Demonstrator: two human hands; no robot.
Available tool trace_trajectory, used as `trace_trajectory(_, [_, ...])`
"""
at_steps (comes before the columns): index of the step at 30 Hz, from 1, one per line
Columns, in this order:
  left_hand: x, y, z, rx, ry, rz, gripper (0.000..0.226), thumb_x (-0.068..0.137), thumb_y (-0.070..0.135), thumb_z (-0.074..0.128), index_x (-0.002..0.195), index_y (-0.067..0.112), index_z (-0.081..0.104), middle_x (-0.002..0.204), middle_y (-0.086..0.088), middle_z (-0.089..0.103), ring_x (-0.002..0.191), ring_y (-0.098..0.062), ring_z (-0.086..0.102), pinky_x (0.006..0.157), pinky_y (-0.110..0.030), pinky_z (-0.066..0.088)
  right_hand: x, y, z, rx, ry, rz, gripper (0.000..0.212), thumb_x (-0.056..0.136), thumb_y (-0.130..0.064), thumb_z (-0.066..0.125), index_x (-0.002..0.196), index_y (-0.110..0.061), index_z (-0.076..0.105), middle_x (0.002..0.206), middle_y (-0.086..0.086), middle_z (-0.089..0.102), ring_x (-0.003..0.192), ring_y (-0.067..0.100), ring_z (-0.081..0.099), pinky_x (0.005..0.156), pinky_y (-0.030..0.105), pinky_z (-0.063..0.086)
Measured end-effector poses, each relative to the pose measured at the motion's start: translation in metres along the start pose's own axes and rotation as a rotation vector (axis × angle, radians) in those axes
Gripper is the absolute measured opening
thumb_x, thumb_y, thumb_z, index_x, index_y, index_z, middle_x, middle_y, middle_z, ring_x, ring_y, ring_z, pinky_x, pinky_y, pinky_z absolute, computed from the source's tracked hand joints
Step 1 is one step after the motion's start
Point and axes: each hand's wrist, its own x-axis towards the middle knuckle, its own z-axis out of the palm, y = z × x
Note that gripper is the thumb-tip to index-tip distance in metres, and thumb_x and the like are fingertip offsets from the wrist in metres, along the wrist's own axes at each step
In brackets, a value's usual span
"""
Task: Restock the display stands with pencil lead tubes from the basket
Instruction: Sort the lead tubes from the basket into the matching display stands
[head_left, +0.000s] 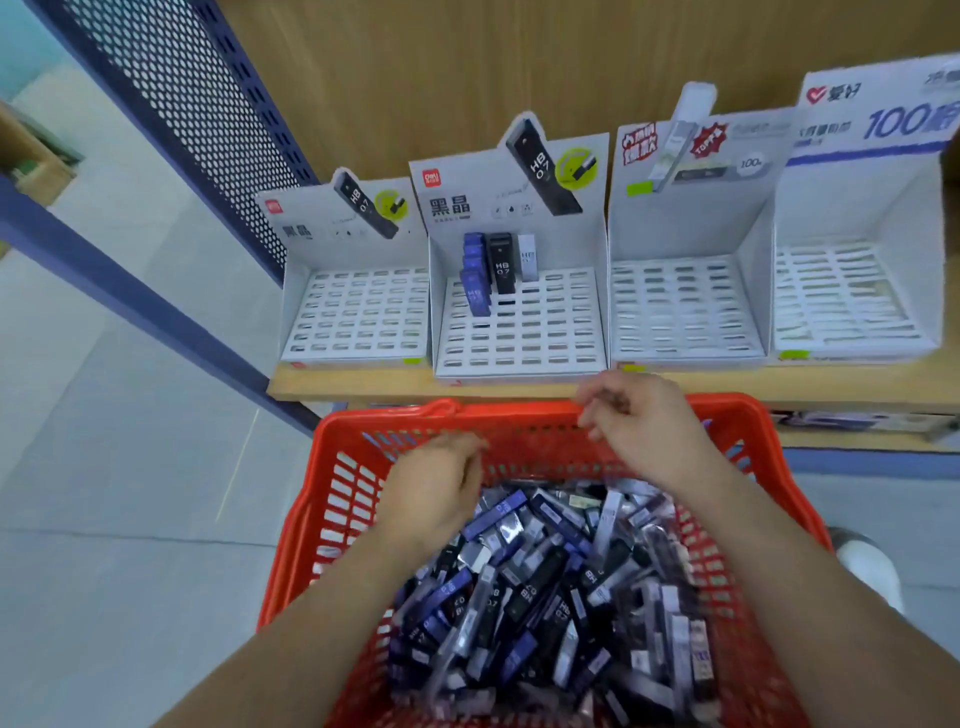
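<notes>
A red plastic basket (343, 467) in front of me is heaped with pencil lead tubes (550, 587) in blue, black and clear. Four white display stands sit on the wooden shelf behind it. The second stand (519, 332) holds a few blue tubes (475, 280), a black tube (502, 262) and a white tube (527, 257) in its back rows. My left hand (436, 483) hovers palm down over the far end of the pile with its fingers curled, and its palm is hidden. My right hand (639, 421) is above the basket's far rim, fingers loosely bent and apart, holding nothing.
The leftmost stand (358, 317), third stand (680, 306) and rightmost stand (841, 296) show only bare slots. The wooden shelf edge (363, 384) runs just beyond the basket. A blue perforated metal panel (197, 104) stands at the left, with tiled floor below it.
</notes>
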Motion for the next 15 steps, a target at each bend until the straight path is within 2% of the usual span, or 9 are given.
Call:
trace_trajectory(3, [-0.028,-0.009,0.046,0.044,-0.224,-0.124,0.028,0.098,0.021,0.041,0.116,0.018,0.062,0.108,-0.006,0.064,0.089,-0.026,0.061,0.074,-0.038,0.050,-0.005,0.020,0.012,-0.214,-0.187,0.088,0.023,0.095,-0.010,0.052,0.094,-0.024,0.070,0.087,-0.006,0.072,0.084,0.016,0.070,0.085,0.034,0.056])
trace_trajectory(5, [-0.046,-0.014,0.072,0.040,-0.345,-0.208,0.027,0.100,0.025,0.041,0.116,0.016,0.061,0.109,-0.007,0.058,0.087,-0.026,0.059,0.075,-0.038,0.050,-0.011,0.048,0.028,-0.379,-0.283,0.162,0.021,0.095,-0.013,0.053,0.104,-0.020,0.071,0.102,0.000,0.071,0.098,0.021,0.067,0.087,0.030,0.051])
trace_trajectory(7, [-0.062,-0.019,0.094,0.010,-0.456,-0.303,0.026,0.098,0.032,0.046,0.113,0.015,0.059,0.113,-0.009,0.056,0.093,-0.026,0.057,0.081,-0.037,0.049,-0.025,0.080,0.047,-0.474,-0.324,0.273,0.028,0.097,-0.018,0.054,0.124,-0.017,0.062,0.114,0.009,0.068,0.099,0.027,0.065,0.083,0.031,0.049])
trace_trajectory(8, [-0.069,-0.021,0.104,0.005,-0.513,-0.346,0.030,0.096,0.038,0.049,0.115,0.015,0.056,0.115,-0.010,0.054,0.098,-0.026,0.055,0.085,-0.037,0.048,-0.033,0.095,0.055,-0.511,-0.326,0.322,0.039,0.098,-0.023,0.054,0.136,-0.015,0.052,0.122,0.014,0.064,0.105,0.029,0.062,0.087,0.032,0.047])
trace_trajectory(9, [-0.075,-0.022,0.113,0.011,-0.560,-0.386,0.038,0.093,0.044,0.053,0.119,0.017,0.051,0.120,-0.010,0.051,0.106,-0.028,0.053,0.089,-0.038,0.047,-0.040,0.110,0.064,-0.545,-0.324,0.367,0.052,0.099,-0.030,0.053,0.146,-0.014,0.040,0.136,0.017,0.054,0.120,0.031,0.054,0.096,0.036,0.043])
trace_trajectory(11, [-0.083,-0.021,0.126,0.052,-0.615,-0.423,0.059,0.089,0.054,0.055,0.133,0.020,0.038,0.132,-0.012,0.042,0.122,-0.034,0.041,0.100,-0.042,0.039,-0.049,0.125,0.079,-0.596,-0.307,0.433,0.073,0.097,-0.046,0.052,0.155,-0.017,0.017,0.160,0.014,0.019,0.145,0.035,0.022,0.112,0.045,0.029])
trace_trajectory(13, [-0.086,-0.016,0.134,0.088,-0.615,-0.393,0.074,0.087,0.057,0.056,0.143,0.018,0.027,0.140,-0.013,0.035,0.130,-0.036,0.033,0.107,-0.044,0.034,-0.049,0.126,0.092,-0.618,-0.318,0.483,0.085,0.093,-0.058,0.051,0.156,-0.026,0.003,0.164,0.010,-0.005,0.149,0.037,0.002,0.115,0.056,0.023])
trace_trajectory(15, [-0.086,-0.011,0.137,0.022,-0.605,-0.399,0.081,0.085,0.053,0.062,0.145,0.016,0.023,0.140,-0.013,0.036,0.127,-0.034,0.040,0.103,-0.043,0.040,-0.046,0.122,0.102,-0.649,-0.340,0.526,0.091,0.091,-0.064,0.051,0.155,-0.034,-0.005,0.164,0.010,-0.014,0.150,0.038,-0.005,0.114,0.062,0.021])
